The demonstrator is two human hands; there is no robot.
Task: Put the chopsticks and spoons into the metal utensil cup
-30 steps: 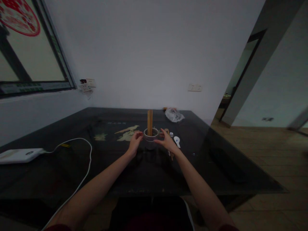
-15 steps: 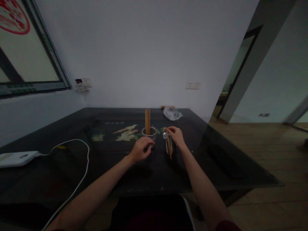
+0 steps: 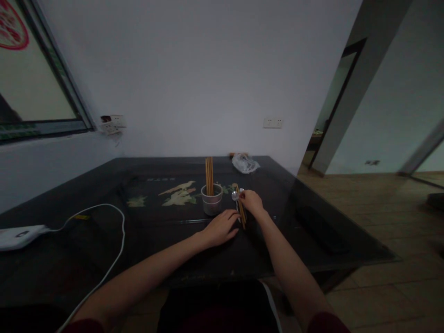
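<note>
A small grey cup (image 3: 212, 202) stands on the dark table (image 3: 156, 249) with several wooden chopsticks (image 3: 209, 175) upright in it. My right hand (image 3: 252, 203) is just right of the cup, closed on a bundle of chopsticks and a metal spoon (image 3: 237, 196) that point toward me. My left hand (image 3: 222, 227) lies flat on the table in front of the cup, its fingers stretched toward the near ends of that bundle and holding nothing.
A crumpled clear plastic bag (image 3: 244, 163) lies at the table's far edge. A white device (image 3: 19, 235) with a white cable (image 3: 118, 240) sits at the left. A dark flat object (image 3: 321, 229) rests on the table's right side. Doorway at right.
My hands left the cup. The right hand moved right and picked up the chopsticks and spoon; the left hand came down flat in front of the cup. The view shifted slightly.
</note>
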